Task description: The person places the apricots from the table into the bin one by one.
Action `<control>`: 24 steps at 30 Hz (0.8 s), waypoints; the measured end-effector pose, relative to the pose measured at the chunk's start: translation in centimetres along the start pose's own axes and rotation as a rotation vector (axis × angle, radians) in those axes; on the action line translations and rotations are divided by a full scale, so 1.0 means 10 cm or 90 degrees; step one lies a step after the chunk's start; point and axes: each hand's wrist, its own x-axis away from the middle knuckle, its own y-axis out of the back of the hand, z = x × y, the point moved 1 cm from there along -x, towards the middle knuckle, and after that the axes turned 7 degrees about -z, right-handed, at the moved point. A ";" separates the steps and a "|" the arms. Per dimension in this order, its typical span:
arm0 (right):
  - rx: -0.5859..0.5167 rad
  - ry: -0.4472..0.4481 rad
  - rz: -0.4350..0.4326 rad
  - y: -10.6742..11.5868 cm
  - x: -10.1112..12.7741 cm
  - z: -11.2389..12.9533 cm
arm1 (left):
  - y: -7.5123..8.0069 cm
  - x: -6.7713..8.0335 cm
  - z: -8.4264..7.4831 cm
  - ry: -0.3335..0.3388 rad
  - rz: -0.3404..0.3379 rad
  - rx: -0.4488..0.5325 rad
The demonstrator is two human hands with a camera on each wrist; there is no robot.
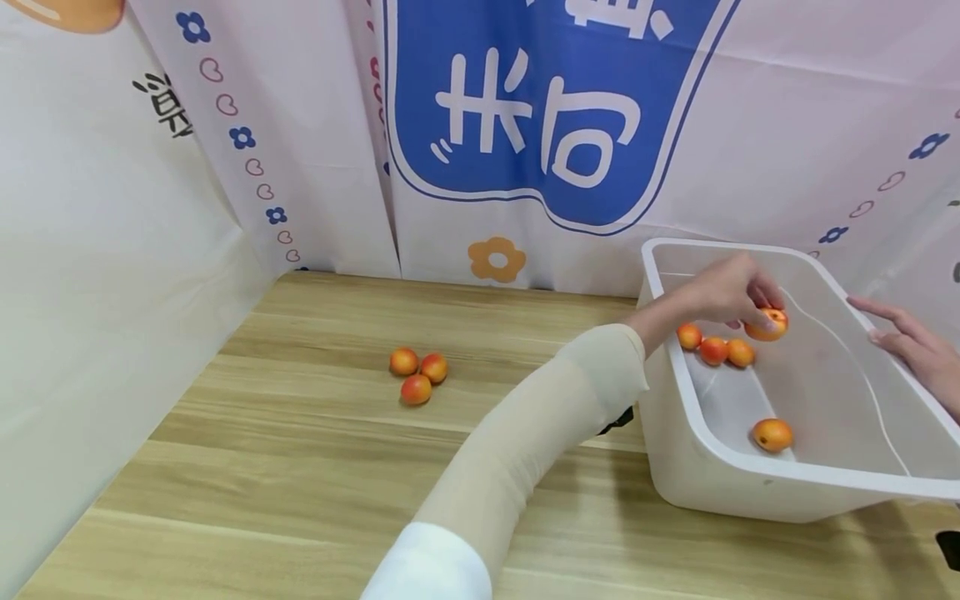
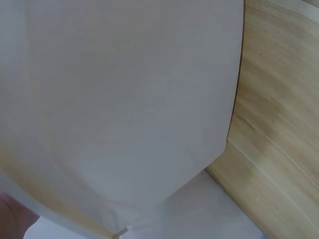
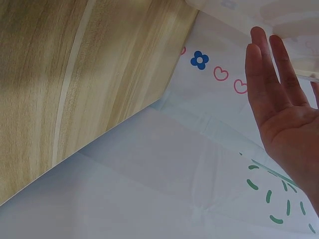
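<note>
While the flat right hand (image 1: 918, 350) is rested on the white tub (image 1: 795, 475), an apricot (image 1: 768, 324) is pinched inside by the left hand (image 1: 731, 292).

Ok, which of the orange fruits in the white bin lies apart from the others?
The lone fruit near the white bin's front wall; three others sit in a row by the left hand, which holds another.

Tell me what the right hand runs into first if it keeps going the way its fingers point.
Probably the white tub's right rim: the right hand lies open with its fingertips at that edge, pointing left over the tub. Beyond it is open tub interior; depth is unclear.
</note>
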 end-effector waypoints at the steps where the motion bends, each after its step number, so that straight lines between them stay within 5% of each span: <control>1: -0.005 0.005 0.001 0.00 0.00 0.00 | -0.01 -0.02 0.01 -0.001 0.003 -0.002; 8: -0.018 0.022 0.006 -0.01 0.00 0.00 | -0.09 -0.12 0.03 0.014 0.006 -0.020; 24: 0.080 -0.023 -0.021 -0.05 0.03 0.04 | -0.14 -0.11 -0.04 0.113 0.044 -0.034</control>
